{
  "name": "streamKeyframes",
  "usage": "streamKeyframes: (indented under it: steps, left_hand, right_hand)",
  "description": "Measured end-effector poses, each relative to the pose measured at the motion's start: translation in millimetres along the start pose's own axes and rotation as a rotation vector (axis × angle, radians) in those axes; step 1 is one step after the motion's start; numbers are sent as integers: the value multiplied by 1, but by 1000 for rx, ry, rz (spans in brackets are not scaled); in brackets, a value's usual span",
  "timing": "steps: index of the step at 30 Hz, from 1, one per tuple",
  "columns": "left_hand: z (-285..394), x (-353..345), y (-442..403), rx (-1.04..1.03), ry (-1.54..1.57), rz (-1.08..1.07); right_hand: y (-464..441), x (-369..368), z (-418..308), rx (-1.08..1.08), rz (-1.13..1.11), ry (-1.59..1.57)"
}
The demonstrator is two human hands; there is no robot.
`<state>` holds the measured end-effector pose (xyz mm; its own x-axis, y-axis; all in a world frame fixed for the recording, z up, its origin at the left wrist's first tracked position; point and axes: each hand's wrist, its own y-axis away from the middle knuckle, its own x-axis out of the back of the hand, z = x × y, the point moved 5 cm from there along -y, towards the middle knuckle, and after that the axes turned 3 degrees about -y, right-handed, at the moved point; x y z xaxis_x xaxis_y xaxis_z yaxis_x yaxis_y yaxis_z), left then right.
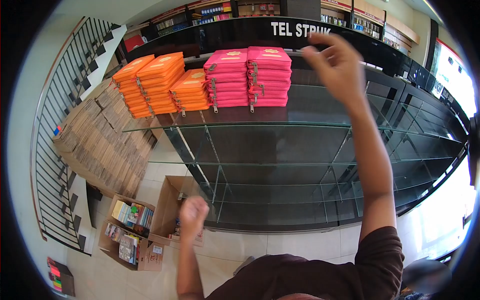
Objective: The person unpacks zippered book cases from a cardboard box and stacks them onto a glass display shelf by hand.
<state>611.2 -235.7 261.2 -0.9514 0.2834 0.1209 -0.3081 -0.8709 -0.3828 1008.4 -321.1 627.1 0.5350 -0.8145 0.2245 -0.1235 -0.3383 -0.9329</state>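
Note:
My right hand [334, 65] is raised over the glass display counter [320, 107], its fingers apart and curved, with nothing in them. It is a little blurred and hangs to the right of two stacks of pink zippered cases [270, 75], not touching them. Left of these stand three stacks of orange zippered cases [162, 75], the one closest to the pink being lower. The zip pulls face me, and gold emblems mark the top covers. Low on the left, my left hand [193, 215] is closed in a fist in front of an open cardboard box [170, 202]; nothing shows in it.
Beside the counter is a large pile of flat brown cardboard [107, 137]. Another open box [150, 257] on the floor contains books. A staircase railing [47, 165] runs along the left. Behind stands a black counter [225, 37] with white lettering. Glass shelves lie below the countertop.

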Motion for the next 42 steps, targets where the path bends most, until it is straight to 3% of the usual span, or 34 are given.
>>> streamKeyframes:
  steps: [1,2,3,4,7,10,16,42]
  left_hand:
    - [72,4,-18,-69,72,58]
    - [128,12,-28,-300,92,76]
    - [188,18,-29,-561,28,115]
    - [248,21,-27,-783,-162,136]
    - [362,39,-6,-1291,-461,220]
    - [422,31,16,-1564,-748,116]
    - [438,5,20,-1581,-933,-33]
    - [457,-7,12,-1519,-1021,-86]
  right_hand:
    - [1,25,-17,120,76,-130]
    - [5,50,-37,189,79,-327]
    - [15,87,-41,447,93,-206]
    - [24,111,-61,509,93,-225]
    - [43,153,-118,634,49,-136]
    - [56,165,-153,670,12,-46]
    - [59,169,-167,660,0,16]
    - [47,188,-174,612,29,83]
